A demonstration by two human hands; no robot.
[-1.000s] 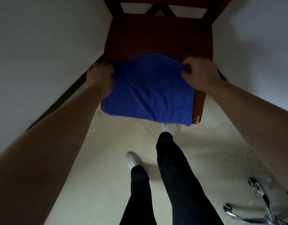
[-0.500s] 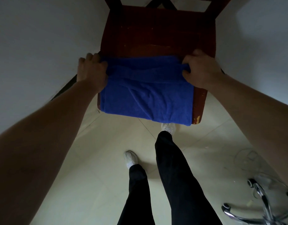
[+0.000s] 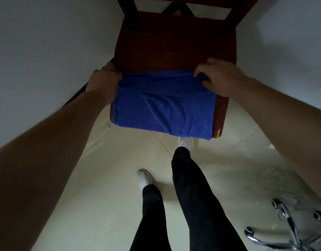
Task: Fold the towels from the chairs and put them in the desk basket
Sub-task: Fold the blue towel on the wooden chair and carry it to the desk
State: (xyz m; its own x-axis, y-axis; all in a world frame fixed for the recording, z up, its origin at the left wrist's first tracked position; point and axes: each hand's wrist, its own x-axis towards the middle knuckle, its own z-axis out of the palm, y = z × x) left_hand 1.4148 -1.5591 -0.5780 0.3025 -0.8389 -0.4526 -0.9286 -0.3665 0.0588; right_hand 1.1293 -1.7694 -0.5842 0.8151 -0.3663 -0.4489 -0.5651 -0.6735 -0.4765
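Observation:
A blue towel (image 3: 165, 107) lies folded on the front half of a dark red wooden chair seat (image 3: 174, 49), its near edge hanging slightly over the seat's front. My left hand (image 3: 103, 82) grips the towel's far left corner at the seat's left edge. My right hand (image 3: 219, 77) pinches the far right corner, fingers curled into the bunched cloth. The towel is wrinkled in the middle. The desk basket is not in view.
White walls close in on both sides of the chair. My legs (image 3: 192, 205) and white shoes stand on the pale tiled floor just in front of the seat. A chrome wheeled chair base (image 3: 290, 230) sits at the lower right.
Both hands have carried the towel's far edge a little farther onto the seat and pulled it wider and flatter. The fold line now runs straight across the seat.

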